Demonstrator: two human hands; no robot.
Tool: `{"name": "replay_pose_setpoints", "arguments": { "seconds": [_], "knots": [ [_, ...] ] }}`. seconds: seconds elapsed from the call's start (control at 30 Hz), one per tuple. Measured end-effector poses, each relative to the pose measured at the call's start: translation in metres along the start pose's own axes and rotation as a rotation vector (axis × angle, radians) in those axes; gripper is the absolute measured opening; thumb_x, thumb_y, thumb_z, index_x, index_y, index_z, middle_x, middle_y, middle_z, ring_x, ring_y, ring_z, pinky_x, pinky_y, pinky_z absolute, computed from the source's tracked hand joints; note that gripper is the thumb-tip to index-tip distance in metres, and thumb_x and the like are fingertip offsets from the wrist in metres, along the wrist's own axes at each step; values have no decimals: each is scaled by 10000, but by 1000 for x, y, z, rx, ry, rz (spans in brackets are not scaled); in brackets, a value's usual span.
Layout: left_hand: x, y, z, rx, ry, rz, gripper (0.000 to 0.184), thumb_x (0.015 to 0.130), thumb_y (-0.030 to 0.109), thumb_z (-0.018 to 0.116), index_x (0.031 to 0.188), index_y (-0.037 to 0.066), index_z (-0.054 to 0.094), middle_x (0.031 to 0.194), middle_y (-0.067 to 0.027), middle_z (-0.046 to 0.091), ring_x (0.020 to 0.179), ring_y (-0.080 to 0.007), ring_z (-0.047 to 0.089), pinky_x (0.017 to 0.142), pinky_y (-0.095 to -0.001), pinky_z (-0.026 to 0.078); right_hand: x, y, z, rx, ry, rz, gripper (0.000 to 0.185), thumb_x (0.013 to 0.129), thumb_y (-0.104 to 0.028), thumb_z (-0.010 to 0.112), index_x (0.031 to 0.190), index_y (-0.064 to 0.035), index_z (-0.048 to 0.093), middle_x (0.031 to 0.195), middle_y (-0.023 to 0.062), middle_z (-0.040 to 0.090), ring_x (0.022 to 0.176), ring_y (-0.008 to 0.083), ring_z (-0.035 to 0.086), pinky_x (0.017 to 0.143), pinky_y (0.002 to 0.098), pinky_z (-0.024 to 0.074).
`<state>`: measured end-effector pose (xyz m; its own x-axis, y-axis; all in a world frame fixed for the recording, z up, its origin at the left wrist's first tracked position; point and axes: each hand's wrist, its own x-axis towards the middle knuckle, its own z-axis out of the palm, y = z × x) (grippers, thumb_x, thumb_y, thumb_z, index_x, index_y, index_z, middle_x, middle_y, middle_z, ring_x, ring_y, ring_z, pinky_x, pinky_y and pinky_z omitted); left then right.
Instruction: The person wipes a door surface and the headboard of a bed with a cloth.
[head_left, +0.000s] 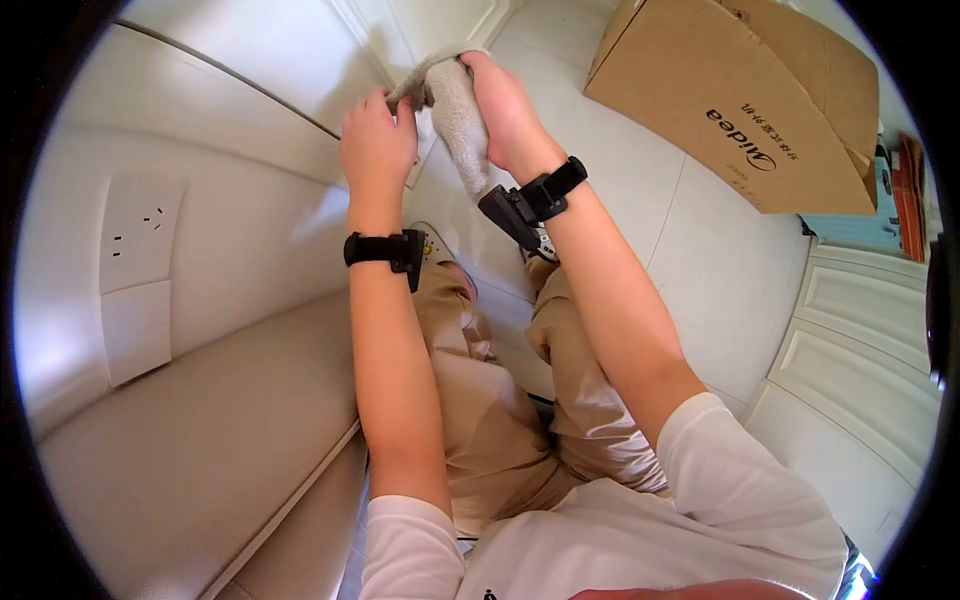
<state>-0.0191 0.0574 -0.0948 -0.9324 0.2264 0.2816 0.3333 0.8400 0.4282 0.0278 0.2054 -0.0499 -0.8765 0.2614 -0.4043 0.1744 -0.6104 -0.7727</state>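
Note:
A light grey cloth (456, 118) with a fluffy, towel-like surface is stretched between my two hands, in front of the white panelled wall. My right hand (506, 115) is closed around its upper right part, and a length of it hangs below. My left hand (378, 142) has its fingers closed at the cloth's left end; the fingertips are partly turned away from view. Each wrist carries a black strap with a small black device.
White panels (250, 90) rise on the left, with a socket plate (140, 235) above a beige padded surface (200, 430). A large cardboard box (730, 100) stands on the pale tiled floor (620, 190) at the right. White cabinet doors (850, 340) line the far right.

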Motion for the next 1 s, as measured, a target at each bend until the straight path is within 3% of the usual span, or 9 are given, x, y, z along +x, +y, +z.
{"name": "replay_pose_setpoints", "arguments": {
  "seconds": [0.07,0.17,0.23,0.37,0.47,0.57,0.8,0.9,1.0],
  "knots": [
    [-1,-10,22,71,0,-34,363,1001,355,570,1221,82,664,1142,-229,705,1065,-408,642,912,-506,519,13,2,-4,61,-68,55,400,1030,-365,493,1099,-10,663,916,92,706,769,226,654,699,378,540],
    [4,-23,22,9,-406,-329,444,1048,377,477,1328,65,624,1186,-264,686,1126,-440,622,933,-524,505,10,-5,3,95,-176,126,394,1045,-380,500,1169,-43,662,1032,94,724,891,226,684,802,375,560],
    [7,-44,32,-180,-479,-162,536,1070,424,407,1398,33,570,1193,-253,689,1150,-442,623,948,-522,497,5,-7,6,86,-219,134,400,1048,-390,509,1208,-56,660,1086,95,729,959,221,690,866,371,559],
    [6,-29,30,-740,-336,-273,630,1077,471,379,1445,-18,532,1142,-212,712,1078,-429,662,935,-484,506,5,-2,12,-59,-170,0,467,1025,-437,512,1166,-20,666,1032,91,710,938,201,648,849,362,527],
    [13,1,-8,-787,-366,-580,527,1056,419,442,1302,0,648,1015,-137,728,916,-314,694,855,-408,523,11,4,4,-322,-85,-168,503,1003,-444,508,1054,25,683,927,96,691,843,195,613,777,361,505],
    [10,-4,-19,-907,-431,-465,393,1040,353,501,1142,33,706,869,-8,651,765,-138,607,758,-299,494,21,0,-11,-564,-32,-301,522,985,-435,504,917,52,681,802,95,663,734,197,582,698,368,482],
    [12,-25,-12,-666,-315,-257,306,1032,250,508,1129,49,717,816,-16,673,667,-124,600,638,-261,490,32,2,-29,-852,53,-452,547,963,-455,524,796,52,642,687,85,626,639,201,582,617,363,465],
    [10,-39,5,-596,-392,-221,354,1047,292,492,1153,35,711,862,-40,701,725,-139,620,694,-287,508,31,-2,-30,-609,-39,-343,423,999,-367,527,926,25,668,806,100,689,692,220,635,649,341,498],
    [12,-43,17,-533,-437,-236,460,1070,379,460,1175,1,700,927,-74,723,802,-172,635,778,-325,514,8,-19,-14,-150,-161,-161,388,1057,-344,487,1116,-11,678,1004,85,720,901,165,673,842,327,533]
  ]
}}
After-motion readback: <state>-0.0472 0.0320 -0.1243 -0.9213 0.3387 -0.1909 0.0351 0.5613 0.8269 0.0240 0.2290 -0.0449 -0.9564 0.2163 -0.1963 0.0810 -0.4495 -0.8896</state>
